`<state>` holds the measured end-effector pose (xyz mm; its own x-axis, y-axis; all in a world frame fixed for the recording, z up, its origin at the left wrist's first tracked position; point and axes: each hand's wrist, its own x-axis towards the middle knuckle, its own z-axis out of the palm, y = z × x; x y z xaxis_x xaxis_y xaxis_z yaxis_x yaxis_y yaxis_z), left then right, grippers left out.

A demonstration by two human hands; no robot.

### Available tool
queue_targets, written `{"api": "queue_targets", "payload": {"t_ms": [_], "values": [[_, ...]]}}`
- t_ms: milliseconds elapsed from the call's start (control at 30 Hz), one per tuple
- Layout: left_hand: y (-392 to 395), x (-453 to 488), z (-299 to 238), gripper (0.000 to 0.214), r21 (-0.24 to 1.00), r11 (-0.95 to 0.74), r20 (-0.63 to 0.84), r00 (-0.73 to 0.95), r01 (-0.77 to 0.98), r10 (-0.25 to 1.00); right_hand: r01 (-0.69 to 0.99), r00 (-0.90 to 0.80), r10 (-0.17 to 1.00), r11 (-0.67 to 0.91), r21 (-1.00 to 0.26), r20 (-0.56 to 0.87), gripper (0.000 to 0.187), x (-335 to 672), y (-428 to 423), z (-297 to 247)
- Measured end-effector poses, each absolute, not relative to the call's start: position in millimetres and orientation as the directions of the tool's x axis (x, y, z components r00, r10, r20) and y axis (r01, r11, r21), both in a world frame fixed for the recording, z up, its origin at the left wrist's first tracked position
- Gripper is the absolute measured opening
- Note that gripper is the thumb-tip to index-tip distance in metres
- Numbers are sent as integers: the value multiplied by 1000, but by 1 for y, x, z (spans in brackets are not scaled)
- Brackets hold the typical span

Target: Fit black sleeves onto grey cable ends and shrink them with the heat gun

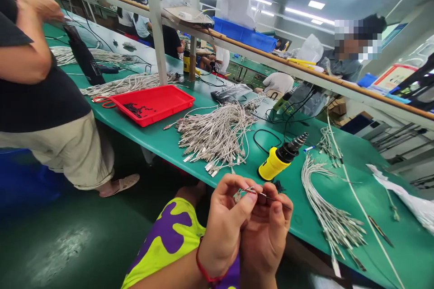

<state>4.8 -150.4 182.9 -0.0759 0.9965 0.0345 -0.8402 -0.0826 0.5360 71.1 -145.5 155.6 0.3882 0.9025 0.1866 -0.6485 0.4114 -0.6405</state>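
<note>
Both hands are raised close together in front of the table's edge. My left hand (pixel 225 223), with a red cord on its wrist, pinches a thin cable end whose fine wires (pixel 251 189) show red and white. Closed beside it, my right hand (pixel 271 228) grips a thin black strand (pixel 286 207) that meets the wires; whether it is a tube or a wire I cannot tell. Just beyond the hands stands a yellow heat gun (pixel 273 165), nozzle tilted up, with small black pieces (pixel 279 186) near its base.
On the green table (pixel 149 137) lie a large pile of grey USB cables (pixel 213 133) and a smaller bundle (pixel 328 203) on the right. A red tray (pixel 159 104) holds small black pieces. Tweezers (pixel 380 231) lie at right. Another person (pixel 37 72) stands at left. A shelf (pixel 305 70) crosses above.
</note>
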Motion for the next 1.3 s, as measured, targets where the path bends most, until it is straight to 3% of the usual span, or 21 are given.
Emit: {"api": "queue_targets", "payload": {"t_ms": [533,1300], "values": [[-149,7,185,13,457,-61,37,-49,-887,998,-636,396,893,436,-637,216,13,73,-142,152],[-143,2,181,6,556,10,1,13,-831,1000,-602,400,914,318,-733,69,10,78,-136,148]]}}
